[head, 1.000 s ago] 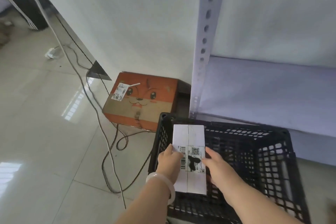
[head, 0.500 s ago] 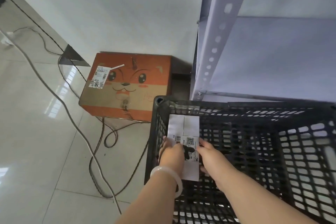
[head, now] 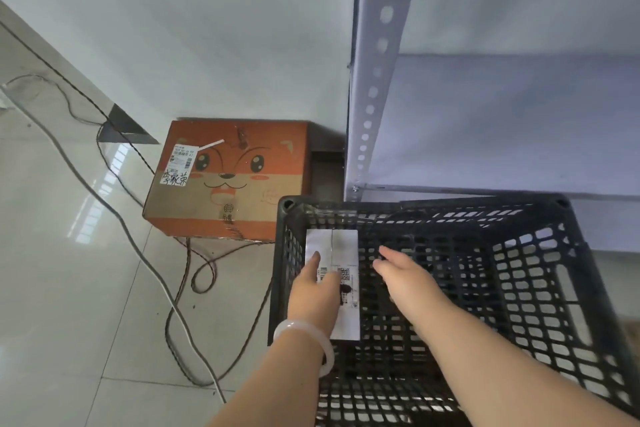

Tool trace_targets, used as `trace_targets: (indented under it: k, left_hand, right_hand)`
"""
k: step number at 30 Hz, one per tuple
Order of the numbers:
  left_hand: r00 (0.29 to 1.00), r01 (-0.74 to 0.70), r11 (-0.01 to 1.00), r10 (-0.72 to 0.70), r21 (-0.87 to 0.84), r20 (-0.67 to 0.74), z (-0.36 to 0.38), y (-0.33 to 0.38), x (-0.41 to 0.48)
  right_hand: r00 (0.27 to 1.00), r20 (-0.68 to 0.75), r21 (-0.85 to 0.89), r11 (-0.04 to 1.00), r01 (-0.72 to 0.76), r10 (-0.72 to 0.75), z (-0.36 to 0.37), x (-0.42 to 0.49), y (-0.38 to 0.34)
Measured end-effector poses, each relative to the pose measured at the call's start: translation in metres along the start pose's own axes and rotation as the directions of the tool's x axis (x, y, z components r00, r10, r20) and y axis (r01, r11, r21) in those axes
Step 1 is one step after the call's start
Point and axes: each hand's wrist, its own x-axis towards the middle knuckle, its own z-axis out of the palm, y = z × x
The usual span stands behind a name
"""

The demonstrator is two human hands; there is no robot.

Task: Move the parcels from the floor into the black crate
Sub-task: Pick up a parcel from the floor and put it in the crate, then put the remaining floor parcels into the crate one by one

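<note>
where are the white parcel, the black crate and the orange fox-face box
white parcel (head: 344, 246), head view, bare top face above the label
black crate (head: 276, 270), head view, left rim
orange fox-face box (head: 228, 180), head view, middle of printed top

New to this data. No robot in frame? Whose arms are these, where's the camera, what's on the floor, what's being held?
No robot here: a person works with bare hands. The single view comes from a wide-angle camera worn on their head, looking forward and down, so the arms enter from the bottom edge. The left hand, with a white bangle on its wrist, rests straight fingers on a white parcel with a printed label. That parcel lies inside the black crate, by its left wall. The right hand hovers open beside the parcel, so nothing is gripped. On the tiled floor left of the crate stands an orange carton with a cartoon face, and loose cables trail past it. The grey post belongs to a metal shelf behind the crate.
</note>
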Motion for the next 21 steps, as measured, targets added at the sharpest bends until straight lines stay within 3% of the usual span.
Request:
trace_targets:
  k: [6,11,16,21]
  left_hand:
    - [0.974,-0.150,0.988,0.144,0.022,0.173,0.008,0.080,-0.091]
    - [0.901,-0.321,0.942,0.272,0.100,0.337,0.032,0.138,-0.197]
    - [0.755,-0.509,0.851,0.370,0.128,0.541,0.082,0.177,-0.302]
    - [0.649,-0.652,0.736,0.419,0.180,0.635,0.149,0.198,-0.399]
  right_hand:
    - [0.989,-0.087,-0.010,0.993,0.120,-0.120,-0.073,-0.088,-0.044]
    - [0.962,-0.221,0.072,0.981,0.180,-0.160,-0.150,-0.200,-0.053]
    - [0.870,-0.475,0.150,0.961,0.231,-0.135,-0.241,-0.303,-0.038]
    - [0.749,-0.660,0.232,0.933,0.275,-0.057,-0.333,-0.387,-0.001]
